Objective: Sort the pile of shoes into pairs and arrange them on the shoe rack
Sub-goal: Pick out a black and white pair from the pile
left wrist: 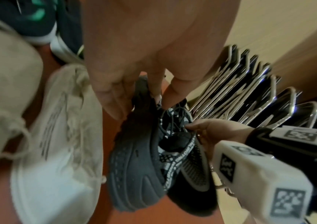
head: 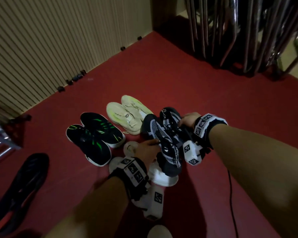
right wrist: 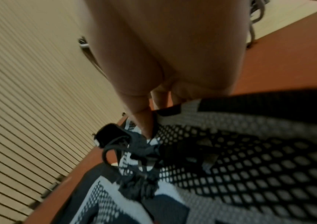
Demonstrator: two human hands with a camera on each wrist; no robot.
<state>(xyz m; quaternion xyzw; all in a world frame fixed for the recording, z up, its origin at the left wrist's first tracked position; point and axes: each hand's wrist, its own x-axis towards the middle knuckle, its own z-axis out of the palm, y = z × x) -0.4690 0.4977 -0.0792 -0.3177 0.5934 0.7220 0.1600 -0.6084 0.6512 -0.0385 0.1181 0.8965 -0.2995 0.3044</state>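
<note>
Open red floor lies beyond the shoes toward the stacked chrome-framed folding chairs at the far right, and more at the near left and right. The ribbed beige wall closes the left side. Around the hands, room is tight: 2 black green-striped sneakers, 2 cream knit sneakers and white shoes crowd close. A black cable trails at right.

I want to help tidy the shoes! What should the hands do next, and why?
Probably set the black-and-white shoes down side by side. Both hands, left and right, hold them together, while the green-striped pair and cream pair already lie matched.
</note>
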